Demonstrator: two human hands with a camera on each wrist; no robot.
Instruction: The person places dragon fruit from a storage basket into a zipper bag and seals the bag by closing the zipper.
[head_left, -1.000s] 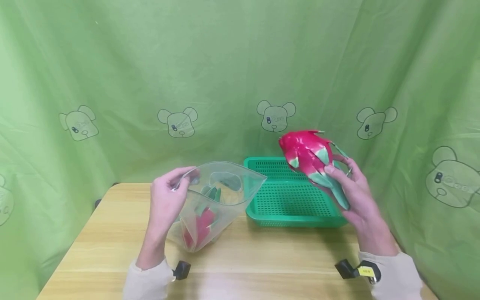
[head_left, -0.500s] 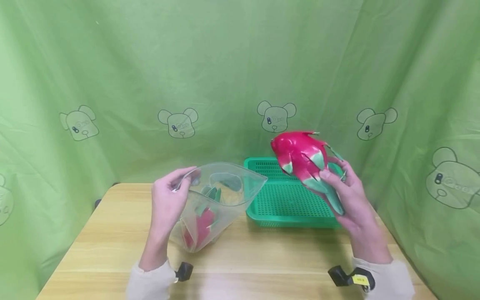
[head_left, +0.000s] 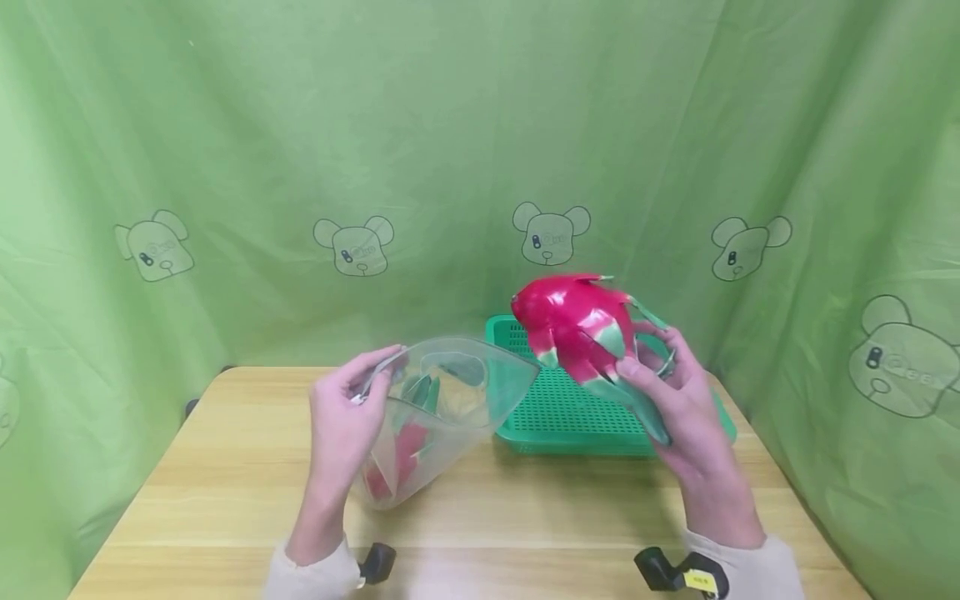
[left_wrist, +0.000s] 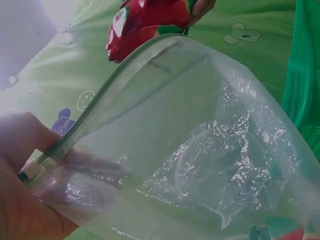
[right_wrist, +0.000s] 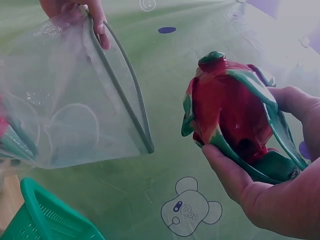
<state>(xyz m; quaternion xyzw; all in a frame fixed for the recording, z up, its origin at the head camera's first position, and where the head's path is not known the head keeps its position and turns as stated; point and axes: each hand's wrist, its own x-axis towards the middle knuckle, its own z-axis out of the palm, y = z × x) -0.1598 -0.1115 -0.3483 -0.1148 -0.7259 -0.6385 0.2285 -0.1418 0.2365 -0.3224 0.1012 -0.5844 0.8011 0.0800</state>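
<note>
A clear zip bag (head_left: 457, 437) hangs with its mouth spread, and my left hand (head_left: 348, 412) pinches its rim at the left corner, by the slider. Inside the bag lies a red and green dragon fruit (head_left: 411, 446), seen through the plastic. My right hand (head_left: 686, 400) grips another dragon fruit (head_left: 573, 325) by its green-leafed end, thumb in front and fingers behind. This fruit is held tilted above the basket, just right of the bag's mouth and apart from it. In the right wrist view the held dragon fruit (right_wrist: 227, 107) sits between thumb and fingers.
A green perforated plastic basket (head_left: 577, 446) stands on the wooden table (head_left: 225, 483), behind and right of the bag. Behind the table hangs a green curtain (head_left: 442, 125) printed with bear heads. Both cuffs carry small black devices.
My right hand has moved left and slightly down with the dragon fruit, closer to the bag's mouth. The left hand and the bag's rim have shifted slightly right and down.
</note>
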